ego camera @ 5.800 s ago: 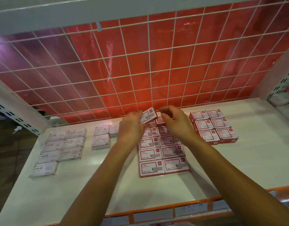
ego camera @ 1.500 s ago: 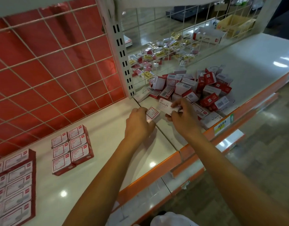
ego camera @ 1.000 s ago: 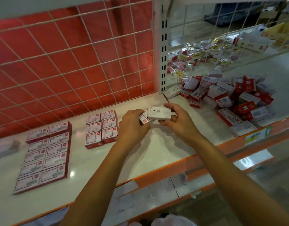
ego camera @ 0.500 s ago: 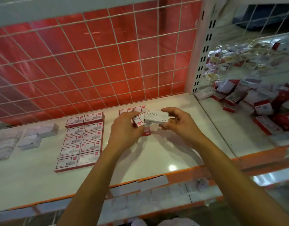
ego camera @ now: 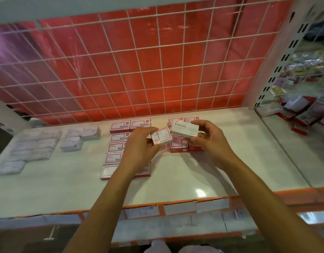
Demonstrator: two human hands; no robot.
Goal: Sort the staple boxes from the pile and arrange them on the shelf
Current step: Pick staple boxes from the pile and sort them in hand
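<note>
White shelf under the fingers carries sorted rows; left hand pinches a red-bordered box, right hand curls fingers round a white box just beside it, so a slack pinch could drop one and scatter the rows.

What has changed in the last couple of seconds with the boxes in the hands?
Each hand took a box from the pile at the right and carried it leftward over the sorted rows: the left hand holds a red-bordered box, the right hand a white STAPLES box. Neither is set down yet. The sorted rows stayed put.
</note>
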